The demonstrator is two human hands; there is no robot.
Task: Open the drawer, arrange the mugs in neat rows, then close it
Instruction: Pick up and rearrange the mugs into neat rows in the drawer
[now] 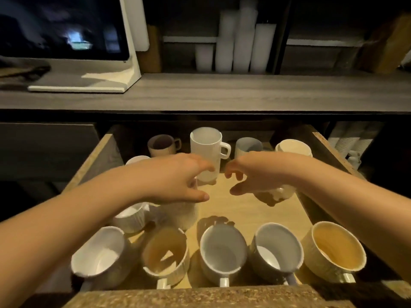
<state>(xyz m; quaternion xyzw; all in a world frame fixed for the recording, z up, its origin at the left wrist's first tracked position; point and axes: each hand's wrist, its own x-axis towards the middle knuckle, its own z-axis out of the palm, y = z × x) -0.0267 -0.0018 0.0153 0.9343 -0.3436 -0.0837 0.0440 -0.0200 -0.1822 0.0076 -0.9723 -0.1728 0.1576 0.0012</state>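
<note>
Two empty, loose-fingered hands on my feed, left hand [178,182], right hand [255,174], tall white mug [205,147] at 12 o'clock.

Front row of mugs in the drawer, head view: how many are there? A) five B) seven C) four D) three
A: five stand side by side just behind the drawer front, from the leftmost mug to the rightmost mug, each with its handle toward the camera.
</note>
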